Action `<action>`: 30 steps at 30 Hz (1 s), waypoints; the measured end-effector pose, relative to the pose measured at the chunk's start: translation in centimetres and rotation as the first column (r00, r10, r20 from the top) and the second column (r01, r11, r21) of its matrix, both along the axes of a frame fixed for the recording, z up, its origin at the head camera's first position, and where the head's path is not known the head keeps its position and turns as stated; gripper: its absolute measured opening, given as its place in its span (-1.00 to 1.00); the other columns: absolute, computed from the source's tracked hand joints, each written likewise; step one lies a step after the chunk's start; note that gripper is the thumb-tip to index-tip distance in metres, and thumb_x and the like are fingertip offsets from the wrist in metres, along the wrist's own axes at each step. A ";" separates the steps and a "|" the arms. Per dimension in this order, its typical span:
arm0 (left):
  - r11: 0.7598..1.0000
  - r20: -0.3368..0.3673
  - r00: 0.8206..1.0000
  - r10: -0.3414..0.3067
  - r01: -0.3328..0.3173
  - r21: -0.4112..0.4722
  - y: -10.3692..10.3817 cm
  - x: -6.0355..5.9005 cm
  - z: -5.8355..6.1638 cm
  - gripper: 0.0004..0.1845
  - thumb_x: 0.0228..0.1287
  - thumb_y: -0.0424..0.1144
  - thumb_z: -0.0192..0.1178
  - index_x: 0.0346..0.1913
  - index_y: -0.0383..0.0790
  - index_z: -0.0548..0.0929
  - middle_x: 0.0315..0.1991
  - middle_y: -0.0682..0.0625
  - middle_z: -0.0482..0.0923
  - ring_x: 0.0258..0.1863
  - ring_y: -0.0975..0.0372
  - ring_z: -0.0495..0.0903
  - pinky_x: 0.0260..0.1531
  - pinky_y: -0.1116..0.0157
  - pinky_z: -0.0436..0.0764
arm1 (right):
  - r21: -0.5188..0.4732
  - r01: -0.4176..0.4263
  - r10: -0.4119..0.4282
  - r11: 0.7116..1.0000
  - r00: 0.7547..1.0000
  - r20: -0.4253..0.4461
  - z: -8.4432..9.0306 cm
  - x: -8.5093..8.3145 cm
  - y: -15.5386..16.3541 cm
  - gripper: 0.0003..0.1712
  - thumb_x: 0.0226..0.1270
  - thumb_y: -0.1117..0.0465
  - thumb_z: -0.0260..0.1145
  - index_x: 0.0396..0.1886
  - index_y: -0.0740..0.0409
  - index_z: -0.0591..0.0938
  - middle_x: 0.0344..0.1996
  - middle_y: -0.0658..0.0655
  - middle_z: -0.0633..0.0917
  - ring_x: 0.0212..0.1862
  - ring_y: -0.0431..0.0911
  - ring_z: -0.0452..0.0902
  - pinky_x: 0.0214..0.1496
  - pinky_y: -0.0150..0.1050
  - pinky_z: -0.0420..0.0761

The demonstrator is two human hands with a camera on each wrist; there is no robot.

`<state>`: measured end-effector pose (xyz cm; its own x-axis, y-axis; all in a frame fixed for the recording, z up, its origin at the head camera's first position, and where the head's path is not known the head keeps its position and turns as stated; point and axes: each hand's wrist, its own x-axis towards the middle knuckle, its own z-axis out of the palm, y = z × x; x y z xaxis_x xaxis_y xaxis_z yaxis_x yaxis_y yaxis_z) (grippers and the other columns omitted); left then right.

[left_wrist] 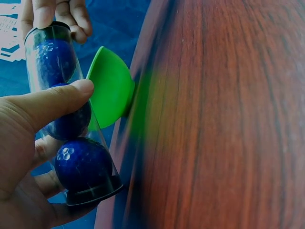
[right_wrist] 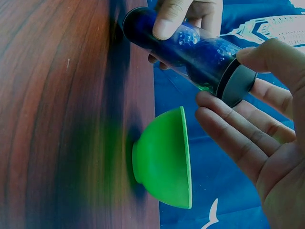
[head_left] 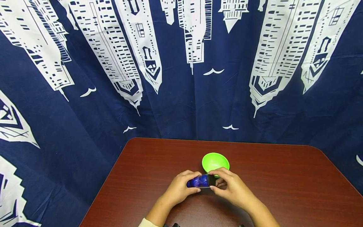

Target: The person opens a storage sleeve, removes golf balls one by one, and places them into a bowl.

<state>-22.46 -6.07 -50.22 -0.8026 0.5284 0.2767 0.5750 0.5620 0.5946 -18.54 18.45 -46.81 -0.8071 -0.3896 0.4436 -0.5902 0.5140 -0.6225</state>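
Clear tube [head_left: 199, 181] w/ blue dimpled balls inside (three showing in the left wrist view), black cap [head_left: 211, 180] at its right end, is lying sideways above the table [head_left: 283, 189]. Left hand [head_left: 178, 187] is wrapping the tube body; right hand [head_left: 231, 187] is pinching the cap, other fingers loose. Green bowl [head_left: 215, 161] is sitting just behind.

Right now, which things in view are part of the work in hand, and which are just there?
In use:
- clear tube of blue balls, held sideways by the left hand
- black cap, pinched by the right hand
- green bowl, empty, just behind the hands

Just there:
- wooden table
- skyscraper-print curtain
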 end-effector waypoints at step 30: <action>1.000 -0.005 1.000 0.028 -0.028 0.003 -0.1 0.0 0.0 -0.44 0.13 -0.11 0.50 0.24 0.07 0.65 0.05 0.14 0.65 0.04 0.33 0.61 0.10 0.26 0.62 | -0.016 0.010 -0.010 1.000 1.000 0.006 -0.4 0.0 -0.4 -0.48 0.18 0.31 0.53 0.15 0.07 0.62 -0.01 -0.04 0.63 -0.25 -0.35 0.64 -0.20 -0.35 0.73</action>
